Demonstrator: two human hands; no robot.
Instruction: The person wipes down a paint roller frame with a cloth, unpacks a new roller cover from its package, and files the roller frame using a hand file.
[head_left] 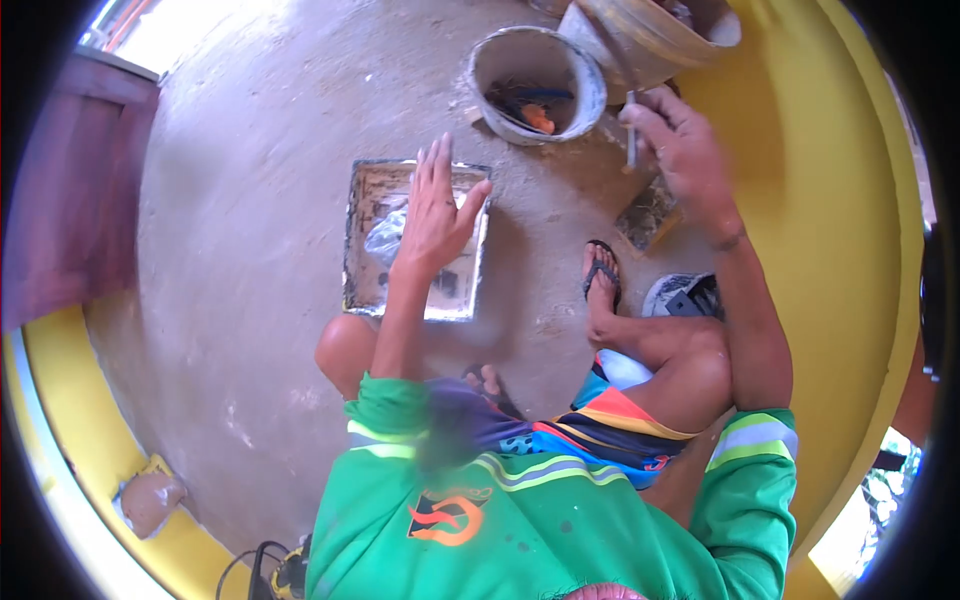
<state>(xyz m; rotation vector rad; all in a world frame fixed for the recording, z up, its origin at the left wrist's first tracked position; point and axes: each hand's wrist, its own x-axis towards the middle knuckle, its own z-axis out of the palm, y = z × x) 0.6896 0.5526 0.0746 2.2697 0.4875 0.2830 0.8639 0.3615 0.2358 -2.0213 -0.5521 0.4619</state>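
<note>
My left hand [435, 220] is held over a shallow rectangular tray [349, 230], fingers stretched out and thumb apart, with nothing in its grip. In the tray lies a clear plastic bag [384, 238], partly hidden by this hand; whether the hand touches anything there I cannot tell. My right hand [688, 155] is raised at the right, its fingers closed on a thin grey bar-like tool [631, 135]. The tool stands roughly upright in the view, and its exact kind is unclear. Just left of this hand is a round bucket [482, 95] with an orange piece [538, 119] and dark things inside.
A larger whitish bucket [625, 45] stands tilted behind the round one. A dirty flat block [648, 215] and a small container [660, 295] lie near my right foot. A yellow wall [840, 250] curves along the right, and a brown wooden panel [75, 190] stands at the left.
</note>
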